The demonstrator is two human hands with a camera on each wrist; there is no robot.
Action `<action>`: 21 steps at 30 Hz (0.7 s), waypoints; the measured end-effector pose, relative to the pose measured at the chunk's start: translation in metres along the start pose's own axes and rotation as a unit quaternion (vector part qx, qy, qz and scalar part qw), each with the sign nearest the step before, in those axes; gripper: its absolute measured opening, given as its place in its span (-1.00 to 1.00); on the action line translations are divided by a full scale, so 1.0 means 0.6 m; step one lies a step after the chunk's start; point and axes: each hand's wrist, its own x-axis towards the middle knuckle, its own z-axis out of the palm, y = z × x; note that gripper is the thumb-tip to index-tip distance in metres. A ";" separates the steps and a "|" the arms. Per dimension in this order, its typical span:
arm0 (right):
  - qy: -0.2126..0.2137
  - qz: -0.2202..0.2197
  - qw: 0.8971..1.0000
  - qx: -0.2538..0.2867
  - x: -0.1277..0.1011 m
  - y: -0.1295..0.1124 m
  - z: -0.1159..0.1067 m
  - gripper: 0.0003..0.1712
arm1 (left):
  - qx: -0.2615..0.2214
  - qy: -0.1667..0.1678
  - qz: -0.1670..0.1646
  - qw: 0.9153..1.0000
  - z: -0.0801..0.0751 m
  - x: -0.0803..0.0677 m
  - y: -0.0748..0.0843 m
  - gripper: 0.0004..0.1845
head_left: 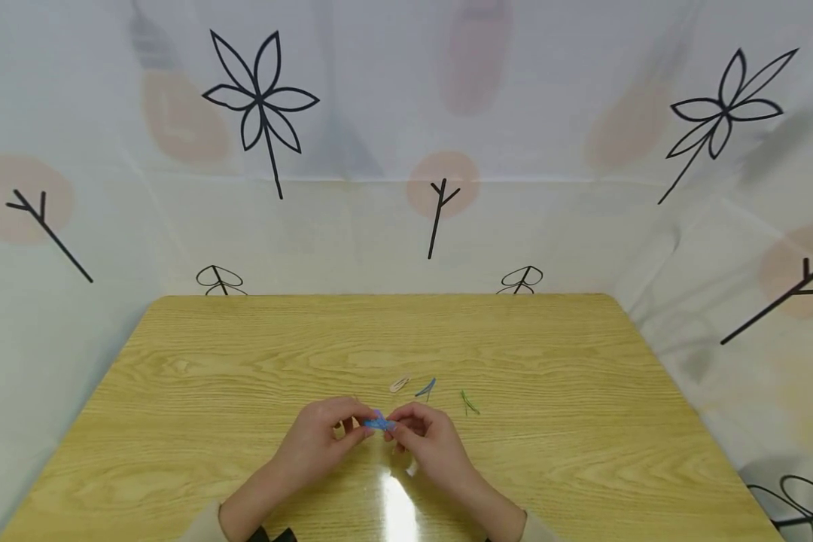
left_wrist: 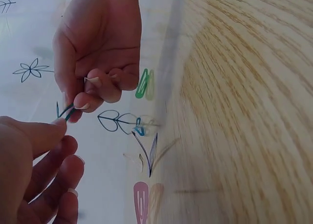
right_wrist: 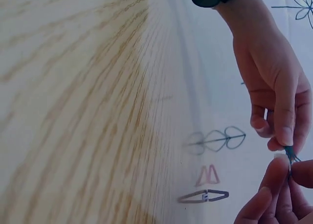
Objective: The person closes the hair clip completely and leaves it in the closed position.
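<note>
- While your hands meet above the near middle of the counter (head_left: 176,391), your left hand (head_left: 315,444) has its fingers curled, thumb and forefinger pinching one end of a small blue clip (head_left: 379,424).
- Your right hand (head_left: 427,440) is curled the same way, its fingertips pinching the other end of the blue clip, so both hands are clamped on it at once.
- You see the same in the left wrist view: the right hand (left_wrist: 100,53) pinches the thin blue clip (left_wrist: 65,111) from above, while the left hand's forefinger (left_wrist: 39,136) touches it from below.
- From the right wrist, your left hand (right_wrist: 274,87) comes down to the clip (right_wrist: 292,156) and your right hand's fingertips (right_wrist: 276,172) meet it from beneath.
- The blue clip sits between the two hands, held just off the counter rather than lying on it.
- Just beyond your hands lie three more clips: a pink clip (head_left: 400,383), a grey-blue clip (head_left: 426,388) beside it, and a green clip (head_left: 470,403) a little to the right, nearest your right hand.
- The counter's far edge is well beyond those clips, and bare wood runs wide to both sides of your hands.
- A patterned white curtain (head_left: 406,150) closes in the counter at the back and on both sides.
</note>
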 end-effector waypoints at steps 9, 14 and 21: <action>-0.006 -0.005 1.000 0.013 0.003 -0.004 0.003 -0.79 | -0.005 0.011 -0.033 0.999 -0.003 -0.002 0.003 -0.95; 0.010 -0.016 1.000 -0.010 0.002 -0.007 0.003 -0.83 | -0.016 0.013 -0.036 0.999 -0.002 -0.001 0.005 -0.96; 0.046 -0.029 0.996 -0.069 0.001 -0.008 -0.003 -0.84 | -0.037 -0.002 -0.040 0.999 0.000 0.001 0.008 -0.95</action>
